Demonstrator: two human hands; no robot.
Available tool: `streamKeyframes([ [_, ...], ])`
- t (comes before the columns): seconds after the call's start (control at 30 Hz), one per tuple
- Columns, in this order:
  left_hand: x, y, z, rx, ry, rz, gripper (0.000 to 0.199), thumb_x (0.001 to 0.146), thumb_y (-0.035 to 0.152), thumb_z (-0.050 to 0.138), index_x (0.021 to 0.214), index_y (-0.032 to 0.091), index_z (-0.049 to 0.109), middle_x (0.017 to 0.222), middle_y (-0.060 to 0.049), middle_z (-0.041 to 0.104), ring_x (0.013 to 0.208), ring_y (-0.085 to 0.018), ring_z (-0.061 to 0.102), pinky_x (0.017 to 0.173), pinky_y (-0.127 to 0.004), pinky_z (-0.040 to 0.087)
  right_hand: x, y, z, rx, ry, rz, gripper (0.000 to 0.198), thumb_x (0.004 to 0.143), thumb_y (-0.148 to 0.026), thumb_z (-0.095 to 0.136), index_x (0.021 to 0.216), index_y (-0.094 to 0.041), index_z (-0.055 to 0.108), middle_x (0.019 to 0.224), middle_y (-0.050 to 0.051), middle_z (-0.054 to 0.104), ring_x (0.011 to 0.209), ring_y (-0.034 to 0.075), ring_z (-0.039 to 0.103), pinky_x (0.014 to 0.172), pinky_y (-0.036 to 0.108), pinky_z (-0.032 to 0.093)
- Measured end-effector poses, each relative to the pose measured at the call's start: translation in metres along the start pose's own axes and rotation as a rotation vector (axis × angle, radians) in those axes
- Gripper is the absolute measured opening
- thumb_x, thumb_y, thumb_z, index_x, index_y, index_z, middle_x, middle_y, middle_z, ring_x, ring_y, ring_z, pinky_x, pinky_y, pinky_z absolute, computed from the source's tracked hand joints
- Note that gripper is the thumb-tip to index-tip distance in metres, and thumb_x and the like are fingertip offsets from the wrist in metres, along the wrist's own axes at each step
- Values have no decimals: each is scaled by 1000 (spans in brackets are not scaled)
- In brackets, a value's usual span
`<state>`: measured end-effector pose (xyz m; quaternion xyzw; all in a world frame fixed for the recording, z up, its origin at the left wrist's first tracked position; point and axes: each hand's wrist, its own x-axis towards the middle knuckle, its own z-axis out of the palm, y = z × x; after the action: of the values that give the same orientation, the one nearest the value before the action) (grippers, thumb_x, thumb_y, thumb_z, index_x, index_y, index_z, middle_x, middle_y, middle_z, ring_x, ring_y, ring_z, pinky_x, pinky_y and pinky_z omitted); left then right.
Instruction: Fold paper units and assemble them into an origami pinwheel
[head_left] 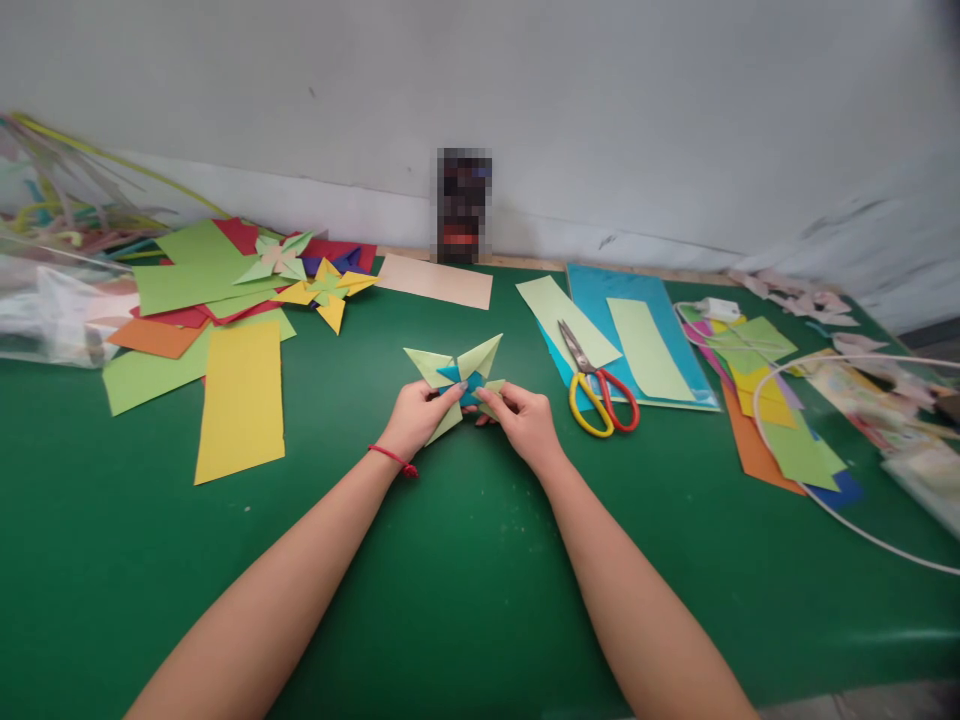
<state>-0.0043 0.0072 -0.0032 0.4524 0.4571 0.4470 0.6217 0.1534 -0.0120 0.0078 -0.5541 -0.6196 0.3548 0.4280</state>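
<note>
A folded paper star [480, 358], pale green with a blue middle, is held between my two hands above the green table. My left hand [418, 412] pinches its left side, the thumb lying on the blue centre. On the other side, my right hand [527, 422] grips the right point between thumb and fingers. Several pale green points stick out past my fingers; the underside of the star is hidden. To the right lie scissors [589, 385] with one yellow and one red handle, slightly spread, their blades over a pale green strip [568, 315].
Finished stars, one yellow [330, 288] and one pale green [274, 257], lie on coloured paper at the back left. A yellow sheet [241, 400] is nearer. Blue sheets [660, 390], paper scraps [757, 370] and a white cable [832, 522] lie right. A pixelated dark object [463, 205] leans on the wall.
</note>
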Motion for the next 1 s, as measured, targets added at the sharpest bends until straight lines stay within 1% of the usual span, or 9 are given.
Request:
streamKeyframes([
  [0.37,0,0,-1,66,4,18,40,69,44,67,94,13,69,88,-8,71,84,-25,66,78,-37,52,-1,2,1,39,-13,17,32,79,-42,57,57,-19,57,52,0,64,52,16,62,52,24,44],
  [0.5,2,-2,-2,95,7,30,37,70,43,66,90,14,70,91,-8,71,86,-24,65,79,-36,51,-1,3,2,45,-15,10,32,79,-43,57,57,-19,57,52,-1,63,51,15,62,51,24,44],
  [0.7,3,-6,-3,77,-18,33,39,70,44,66,94,14,69,96,-8,70,91,-25,64,79,-36,50,-1,4,2,50,-25,13,31,79,-43,57,60,-19,59,53,0,64,53,16,63,51,24,43],
  [0.9,2,-4,-3,123,-8,52,37,70,45,65,89,14,70,98,-8,70,87,-24,64,79,-35,50,-2,3,1,35,-26,20,30,80,-42,57,61,-18,60,54,0,64,53,16,64,49,24,42],
  [1.0,2,-4,-3,136,1,71,38,70,45,65,89,13,70,94,-9,70,85,-24,64,80,-36,49,-3,2,1,40,-30,26,28,80,-41,57,64,-18,62,55,0,65,55,17,65,49,24,42],
])
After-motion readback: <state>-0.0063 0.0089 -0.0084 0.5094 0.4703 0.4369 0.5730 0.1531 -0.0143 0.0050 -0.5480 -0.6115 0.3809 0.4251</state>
